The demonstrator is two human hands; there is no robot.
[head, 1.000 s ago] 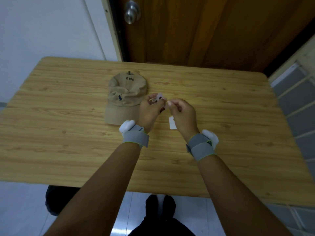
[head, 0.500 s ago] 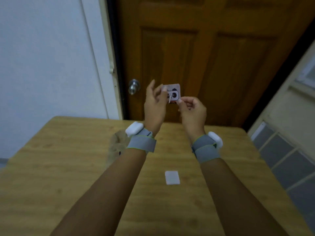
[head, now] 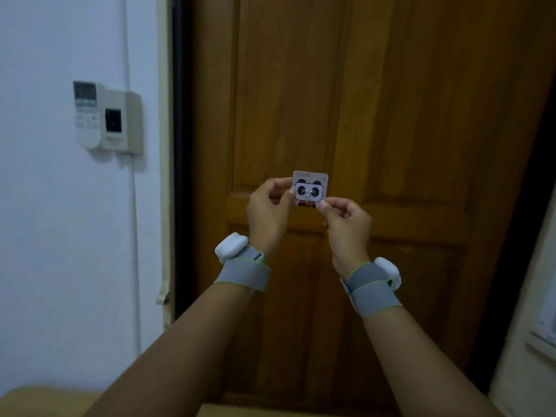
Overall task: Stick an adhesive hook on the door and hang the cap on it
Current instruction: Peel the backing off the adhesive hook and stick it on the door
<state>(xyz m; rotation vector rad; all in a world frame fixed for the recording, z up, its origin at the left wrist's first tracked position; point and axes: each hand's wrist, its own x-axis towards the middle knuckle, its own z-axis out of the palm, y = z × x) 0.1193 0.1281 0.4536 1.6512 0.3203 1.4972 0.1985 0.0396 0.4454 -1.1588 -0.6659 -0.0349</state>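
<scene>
A small square adhesive hook (head: 310,189) with a panda face and a thin metal hook at its middle is held up in front of the brown wooden door (head: 391,121). My left hand (head: 269,210) pinches its left edge. My right hand (head: 346,219) pinches its lower right corner. Whether the hook touches the door I cannot tell. The cap is out of view.
A white wall (head: 60,236) stands left of the door frame, with a control panel (head: 120,121) and a remote (head: 87,114) mounted on it. A strip of the wooden table (head: 45,401) shows at the bottom left. Another light wall (head: 535,341) is at the right.
Both hands rose from the table with the hook up to the door's middle rail. The view tilted up, so the cap, the door knob and the white backing paper dropped out of sight.
</scene>
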